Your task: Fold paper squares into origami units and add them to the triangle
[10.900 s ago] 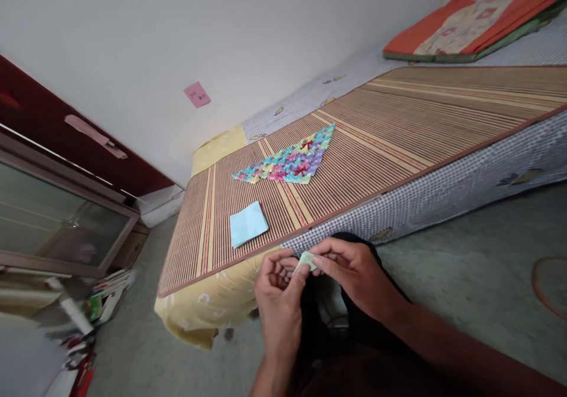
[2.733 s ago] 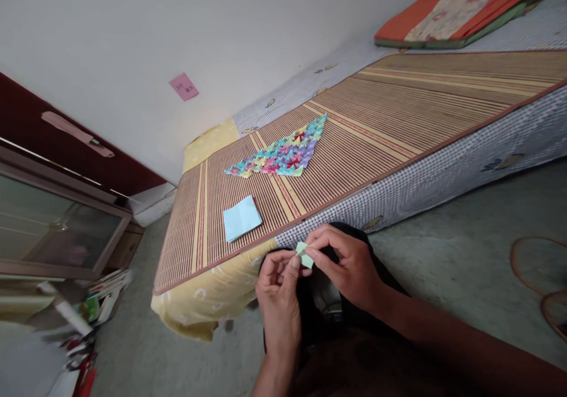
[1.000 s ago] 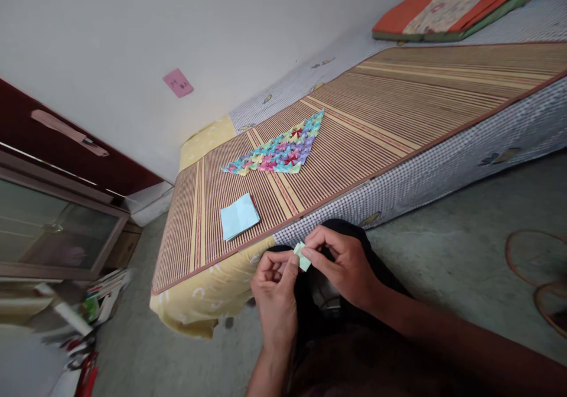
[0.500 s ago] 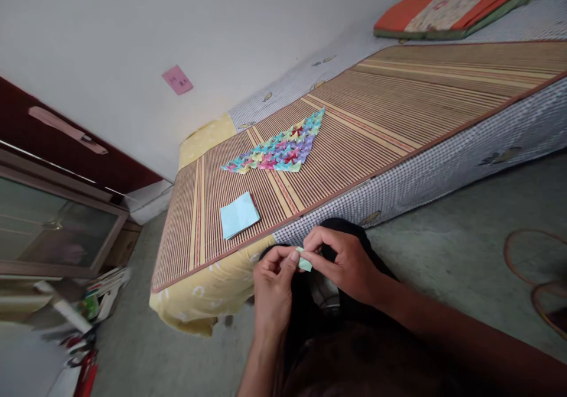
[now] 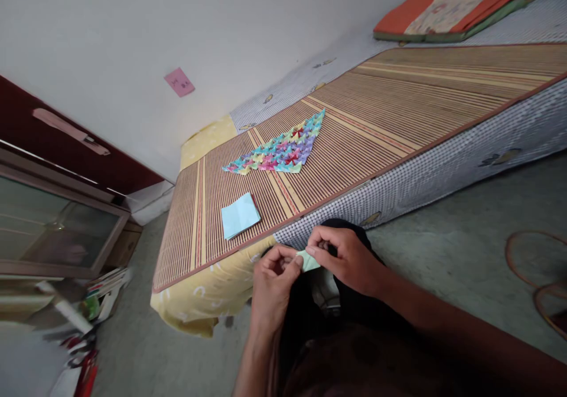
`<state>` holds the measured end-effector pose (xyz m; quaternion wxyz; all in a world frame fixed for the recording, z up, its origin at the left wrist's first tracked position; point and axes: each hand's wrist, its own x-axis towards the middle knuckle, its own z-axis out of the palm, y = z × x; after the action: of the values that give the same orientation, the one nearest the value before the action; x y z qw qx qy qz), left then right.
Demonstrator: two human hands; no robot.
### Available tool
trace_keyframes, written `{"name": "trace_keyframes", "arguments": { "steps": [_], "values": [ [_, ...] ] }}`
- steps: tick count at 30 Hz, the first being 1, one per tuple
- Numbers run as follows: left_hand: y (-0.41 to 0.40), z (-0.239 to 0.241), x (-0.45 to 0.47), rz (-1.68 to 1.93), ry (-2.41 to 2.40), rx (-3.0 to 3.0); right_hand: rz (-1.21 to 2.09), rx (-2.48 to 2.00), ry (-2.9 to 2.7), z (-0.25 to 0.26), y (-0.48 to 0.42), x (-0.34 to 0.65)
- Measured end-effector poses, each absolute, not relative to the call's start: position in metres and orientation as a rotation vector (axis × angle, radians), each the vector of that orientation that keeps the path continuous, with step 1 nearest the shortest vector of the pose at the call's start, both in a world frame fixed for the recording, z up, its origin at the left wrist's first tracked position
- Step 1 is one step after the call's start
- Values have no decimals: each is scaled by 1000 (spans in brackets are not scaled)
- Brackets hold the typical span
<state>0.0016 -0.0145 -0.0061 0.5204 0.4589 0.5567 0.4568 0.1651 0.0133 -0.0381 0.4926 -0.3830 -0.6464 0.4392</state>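
Observation:
A small piece of pale green folded paper [image 5: 310, 262] is held above my lap between both hands. My left hand [image 5: 275, 274] pinches its left end between thumb and fingers. On the opposite end, my right hand [image 5: 339, 257] has its thumb and fingertips closed. The fingers cover part of the paper, so its full shape is hidden. On the bed mat, close by, lies a stack of light blue paper squares [image 5: 240, 215]. Farther back rests a roughly triangular arrangement of multicoloured folded paper pieces [image 5: 283, 149].
A striped bamboo mat [image 5: 381, 131] covers the bed. An orange folded quilt [image 5: 398, 16] lies at the far right. A pink note [image 5: 179, 82] is on the wall. To the left stands a glass-fronted cabinet [image 5: 53, 225]. A cable loop [image 5: 509, 255] lies on the floor at right.
My right hand has shifted slightly right, away from the left fingers. More of the green paper shows between the hands. The stack and the coloured pieces stay in place.

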Motion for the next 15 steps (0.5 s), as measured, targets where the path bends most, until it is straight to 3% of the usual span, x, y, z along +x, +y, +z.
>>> {"name": "trace_keyframes", "arguments": {
  "steps": [6,15],
  "values": [
    [-15,-19,12,1337,1230,852,1321,-922,-1487,-34,13,163],
    [-18,-13,8,1196,1222,925,1112,-880,-1740,-34,10,166]
  ]
}}
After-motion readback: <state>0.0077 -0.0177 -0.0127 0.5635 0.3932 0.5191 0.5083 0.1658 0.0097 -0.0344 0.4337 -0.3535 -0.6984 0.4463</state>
